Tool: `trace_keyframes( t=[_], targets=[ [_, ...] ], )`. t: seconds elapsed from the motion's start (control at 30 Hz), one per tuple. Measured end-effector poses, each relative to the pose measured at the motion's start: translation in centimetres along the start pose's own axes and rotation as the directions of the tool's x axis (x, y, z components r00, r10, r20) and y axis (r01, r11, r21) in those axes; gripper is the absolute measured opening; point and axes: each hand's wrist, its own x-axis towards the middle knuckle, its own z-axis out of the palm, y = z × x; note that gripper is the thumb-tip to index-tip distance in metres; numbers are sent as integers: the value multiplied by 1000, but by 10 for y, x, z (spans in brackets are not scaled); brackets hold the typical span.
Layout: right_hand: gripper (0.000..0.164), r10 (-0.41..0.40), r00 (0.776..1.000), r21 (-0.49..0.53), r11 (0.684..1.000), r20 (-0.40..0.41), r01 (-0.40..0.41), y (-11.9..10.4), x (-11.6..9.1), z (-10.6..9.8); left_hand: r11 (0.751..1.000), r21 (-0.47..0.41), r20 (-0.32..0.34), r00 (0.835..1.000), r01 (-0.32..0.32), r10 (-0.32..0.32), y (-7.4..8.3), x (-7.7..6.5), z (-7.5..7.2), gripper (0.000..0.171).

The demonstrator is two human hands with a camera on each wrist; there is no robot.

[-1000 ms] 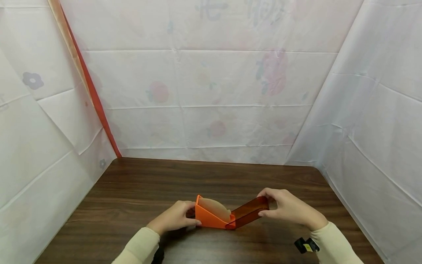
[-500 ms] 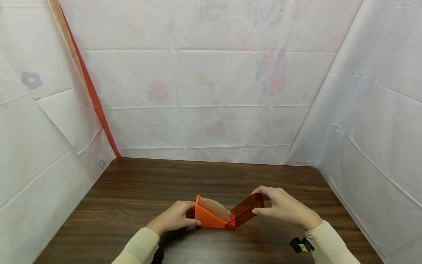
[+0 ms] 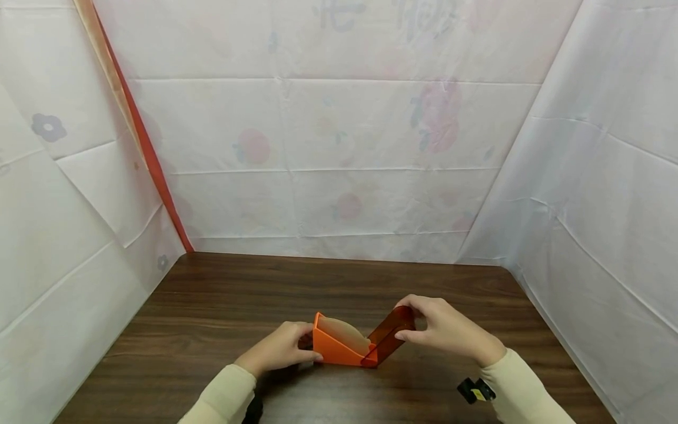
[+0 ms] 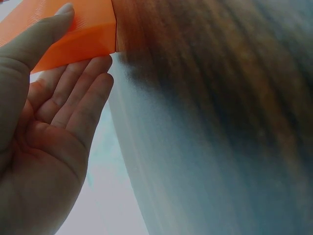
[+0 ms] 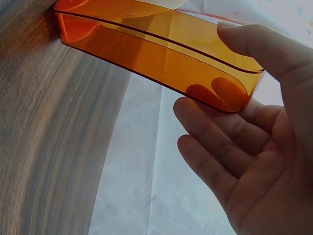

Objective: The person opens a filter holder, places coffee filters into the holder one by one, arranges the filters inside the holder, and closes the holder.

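An orange holder box (image 3: 335, 351) with a slanted side stands on the table. Tan, rounded sheets (image 3: 344, 333), which look like paper coffee filters, show in its opening. From its right end a see-through amber lid (image 3: 391, 333) slopes up to the right, swung away from the box. My left hand (image 3: 281, 348) grips the box's tall left end, the thumb (image 4: 46, 34) on the near side and fingers beneath or behind it. My right hand (image 3: 450, 331) pinches the lid's raised end, the thumb (image 5: 244, 41) on one side and the fingertips (image 5: 188, 110) on the other.
The brown wood-grain table (image 3: 238, 282) is enclosed by white printed cloth (image 3: 328, 129) at the back and both sides. A red-orange strip (image 3: 143, 135) runs down the back left corner. A small black device (image 3: 475, 390) sits at my right wrist.
My right hand has moved left and slightly up, tilting the lid more steeply toward the box. The left hand and the box have stayed in place.
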Motion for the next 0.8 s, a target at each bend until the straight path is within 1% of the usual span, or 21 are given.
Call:
trace_keyframes(
  t=[0.13,0.27,0.43,0.57,0.67,0.8],
  targets=[
    [40,-15,1000,16,1000,-5,15,-2,5,2,1000,5,0,1000,-3,3,-1,0,1,34],
    [41,-22,1000,20,1000,-8,22,-3,9,6,1000,15,4,1000,12,-12,-1,1,1,34],
    [40,-41,998,14,999,-37,42,-6,14,10,1000,16,5,1000,18,-19,-2,1,1,35],
    [41,-54,997,13,998,-61,55,-8,17,15,1000,17,4,1000,6,-6,-2,1,1,34],
    [41,-53,996,21,998,-73,55,-10,19,18,1000,18,4,1000,-4,4,-1,0,0,33],
    [42,-55,995,31,998,-87,58,-13,22,22,1000,17,3,1000,5,-5,0,0,0,34]
  ],
)
